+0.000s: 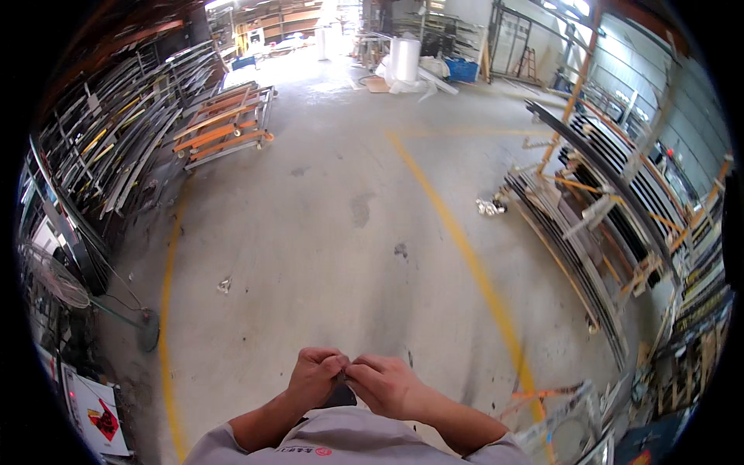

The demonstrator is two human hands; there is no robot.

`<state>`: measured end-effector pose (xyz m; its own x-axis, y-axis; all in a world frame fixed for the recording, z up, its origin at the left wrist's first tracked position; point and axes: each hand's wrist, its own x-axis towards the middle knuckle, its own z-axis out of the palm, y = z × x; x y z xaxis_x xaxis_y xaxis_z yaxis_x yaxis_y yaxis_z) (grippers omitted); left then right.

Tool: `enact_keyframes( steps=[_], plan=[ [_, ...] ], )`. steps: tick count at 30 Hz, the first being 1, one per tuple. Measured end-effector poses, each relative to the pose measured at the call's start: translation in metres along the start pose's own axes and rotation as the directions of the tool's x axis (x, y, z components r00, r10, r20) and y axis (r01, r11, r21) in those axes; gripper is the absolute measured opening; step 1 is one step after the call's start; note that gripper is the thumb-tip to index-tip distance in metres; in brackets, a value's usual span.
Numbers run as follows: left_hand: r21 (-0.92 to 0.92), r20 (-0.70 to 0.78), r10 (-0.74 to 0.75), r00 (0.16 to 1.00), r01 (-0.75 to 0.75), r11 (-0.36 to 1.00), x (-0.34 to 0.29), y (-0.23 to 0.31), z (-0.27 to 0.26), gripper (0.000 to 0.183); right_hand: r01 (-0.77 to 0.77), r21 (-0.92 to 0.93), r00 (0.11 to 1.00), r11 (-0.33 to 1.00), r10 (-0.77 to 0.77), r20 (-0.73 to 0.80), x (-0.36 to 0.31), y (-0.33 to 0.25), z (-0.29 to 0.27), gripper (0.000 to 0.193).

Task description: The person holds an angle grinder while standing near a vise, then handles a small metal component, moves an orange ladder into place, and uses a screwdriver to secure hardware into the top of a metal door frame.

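Observation:
My left hand point(314, 376) and my right hand point(386, 384) are held together in front of my chest, fingers curled, fingertips meeting. Between them they pinch a small dark thing point(341, 390) that hangs down below the knuckles; what it is cannot be told. Both forearms come up from the lower edge, out of grey short sleeves. Below the hands lies the grey concrete floor point(325, 232) of a workshop.
A yellow floor line point(465, 256) runs from the far middle to the near right. Racks of metal profiles point(116, 147) line the left, leaning dark panels point(589, 225) the right. An orange cart point(225, 124) stands far left, a standing fan point(62, 287) near left, white rolls point(404, 62) at the back.

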<state>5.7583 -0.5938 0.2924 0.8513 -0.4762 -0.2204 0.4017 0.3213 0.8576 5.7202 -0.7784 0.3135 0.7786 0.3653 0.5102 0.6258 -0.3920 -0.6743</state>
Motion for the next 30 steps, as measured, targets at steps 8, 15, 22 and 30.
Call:
enact_keyframes(
  steps=[8,15,22,30],
  plan=[
    [0.232,0.185,0.095,0.978,-0.138,0.963,0.337,0.026,-0.013,0.024,-0.073,-0.157,0.992,0.985,0.088,0.092,0.154,0.255,-0.115,0.019],
    [0.282,0.229,0.079,0.97,-0.144,0.949,0.633,0.097,0.052,0.024,-0.271,-0.116,0.934,0.956,0.232,-0.271,0.292,0.458,-0.246,0.018],
    [0.207,0.291,0.122,0.949,-0.187,0.96,0.906,0.117,0.095,0.02,-0.486,0.461,0.646,0.742,0.66,-0.382,0.39,0.655,-0.36,0.02],
    [0.326,0.189,0.147,0.971,-0.204,0.923,1.234,0.167,0.141,0.018,-0.411,0.78,0.714,0.471,0.698,-0.045,0.53,0.931,-0.52,0.016]
  ],
)
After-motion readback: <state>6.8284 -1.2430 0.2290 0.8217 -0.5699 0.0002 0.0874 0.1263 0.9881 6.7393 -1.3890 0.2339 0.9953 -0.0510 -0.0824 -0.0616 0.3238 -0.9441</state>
